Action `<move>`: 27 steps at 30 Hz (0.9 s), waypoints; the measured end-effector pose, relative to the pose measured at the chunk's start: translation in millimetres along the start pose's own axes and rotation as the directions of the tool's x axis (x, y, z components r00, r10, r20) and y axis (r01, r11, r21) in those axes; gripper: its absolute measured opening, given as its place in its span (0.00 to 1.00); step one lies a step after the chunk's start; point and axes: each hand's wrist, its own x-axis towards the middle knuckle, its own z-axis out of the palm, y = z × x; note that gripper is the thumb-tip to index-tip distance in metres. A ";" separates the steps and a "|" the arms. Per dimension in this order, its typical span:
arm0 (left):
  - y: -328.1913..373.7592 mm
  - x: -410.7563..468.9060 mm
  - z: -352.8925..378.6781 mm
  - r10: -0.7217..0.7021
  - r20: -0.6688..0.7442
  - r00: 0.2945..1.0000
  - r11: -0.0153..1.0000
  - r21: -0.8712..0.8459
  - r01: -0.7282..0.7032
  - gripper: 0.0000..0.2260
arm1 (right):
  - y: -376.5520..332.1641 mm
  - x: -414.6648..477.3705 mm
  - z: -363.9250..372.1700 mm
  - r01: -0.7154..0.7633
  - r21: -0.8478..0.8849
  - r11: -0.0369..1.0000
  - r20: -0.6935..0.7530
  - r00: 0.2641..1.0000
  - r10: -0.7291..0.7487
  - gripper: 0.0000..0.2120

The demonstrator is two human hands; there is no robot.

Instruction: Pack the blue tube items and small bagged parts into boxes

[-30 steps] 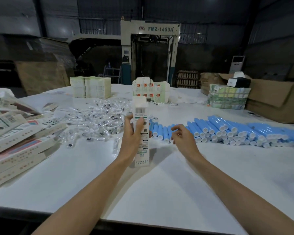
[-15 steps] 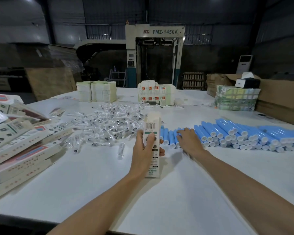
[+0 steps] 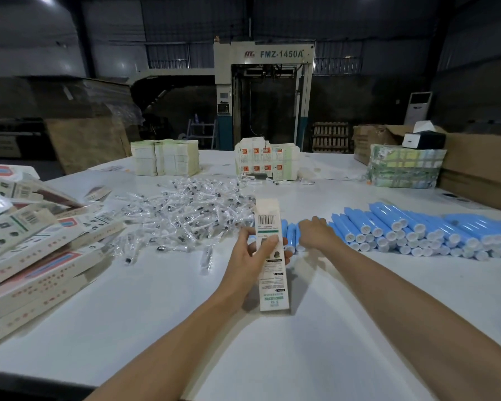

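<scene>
White table [image 3: 272, 357] up front: boxes [image 3: 35, 256] piled far left, bagged parts [image 3: 191, 209] heaped beside them. Left hand [image 3: 252, 256] grips an upright box [image 3: 271, 282], contents hidden. Right hand [image 3: 315, 234] lands on the blue tubes [image 3: 417, 230] rowed rightward, grasp unclear.

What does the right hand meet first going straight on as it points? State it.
The blue tubes just ahead of the right hand. Its fingertips seem to touch them, though depth is unclear.
</scene>
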 end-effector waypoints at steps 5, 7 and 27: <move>2.6 -1.4 1.5 -0.006 0.026 1.000 1.000 -0.009 0.006 0.20 | 1.4 2.4 0.3 -0.022 -0.049 0.999 -0.067 0.998 0.019 0.16; 3.9 -1.9 3.0 -0.002 0.034 0.999 1.000 0.030 0.001 0.20 | 6.4 2.6 0.9 -0.025 -0.052 0.998 -0.059 0.998 0.022 0.18; 7.0 -2.8 2.7 0.000 0.044 0.999 1.000 0.027 -0.001 0.18 | 27.9 -28.7 -0.9 -0.076 -0.148 0.986 -0.370 0.929 0.016 0.30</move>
